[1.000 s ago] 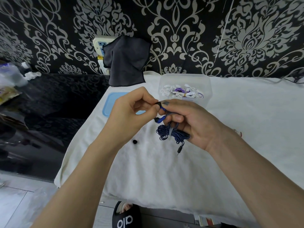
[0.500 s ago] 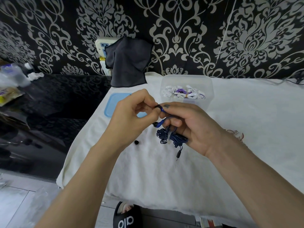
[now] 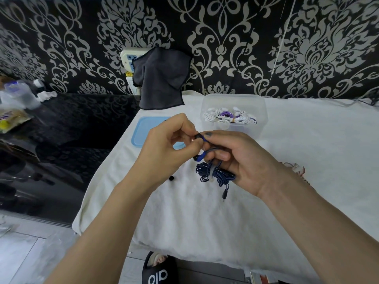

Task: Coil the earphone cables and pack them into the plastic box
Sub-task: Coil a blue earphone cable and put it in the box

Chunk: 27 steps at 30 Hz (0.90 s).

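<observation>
one dark blue earphone bundle [image 3: 215,174] is held above the white cloth [image 3: 205,218], gripped by the curled right hand [image 3: 244,162]; one earbud [image 3: 198,136] is pinched by the left hand [image 3: 166,148]. one plastic box [image 3: 233,117], holding several white and purple coils [image 3: 227,116], is seen behind, one blue lid [image 3: 147,130] beside it, and one loose black eartip [image 3: 171,177] on the cloth.

One box [image 3: 233,103], one lid [image 3: 147,130], perhaps three earphone sets [image 3: 228,116]
</observation>
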{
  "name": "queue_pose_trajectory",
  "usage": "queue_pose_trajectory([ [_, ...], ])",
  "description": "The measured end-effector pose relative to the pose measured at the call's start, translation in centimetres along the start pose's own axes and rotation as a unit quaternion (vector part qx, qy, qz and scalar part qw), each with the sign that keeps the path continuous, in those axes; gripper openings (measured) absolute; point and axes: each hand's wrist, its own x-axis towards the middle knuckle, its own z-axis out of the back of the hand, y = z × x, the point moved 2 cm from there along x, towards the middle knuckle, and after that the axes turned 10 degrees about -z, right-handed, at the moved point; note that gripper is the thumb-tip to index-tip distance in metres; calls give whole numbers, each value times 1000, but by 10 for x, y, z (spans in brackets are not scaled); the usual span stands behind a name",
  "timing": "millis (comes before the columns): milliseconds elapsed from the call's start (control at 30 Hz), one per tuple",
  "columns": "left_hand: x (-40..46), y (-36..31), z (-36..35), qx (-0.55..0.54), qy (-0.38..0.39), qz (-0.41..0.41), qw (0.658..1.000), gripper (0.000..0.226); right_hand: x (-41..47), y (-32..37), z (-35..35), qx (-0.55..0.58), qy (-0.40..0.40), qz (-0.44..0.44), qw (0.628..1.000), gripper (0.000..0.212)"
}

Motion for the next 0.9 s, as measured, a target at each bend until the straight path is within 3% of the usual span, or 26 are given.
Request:
queue_pose_trajectory([
  [533, -2, -6, -2, -19, -29, -35, 999, 17, -9, 5, -4, 45, 35, -31, 998, 15],
  [667, -2, -7, -1, 6, -20, -23, 1000, 23, -6, 4, -2, 45, 21, -28, 998, 16],
  [900, 0, -6, 2, 60, -3, -11, 998, 14, 2, 2, 5, 17, -12, -19, 1000, 17],
])
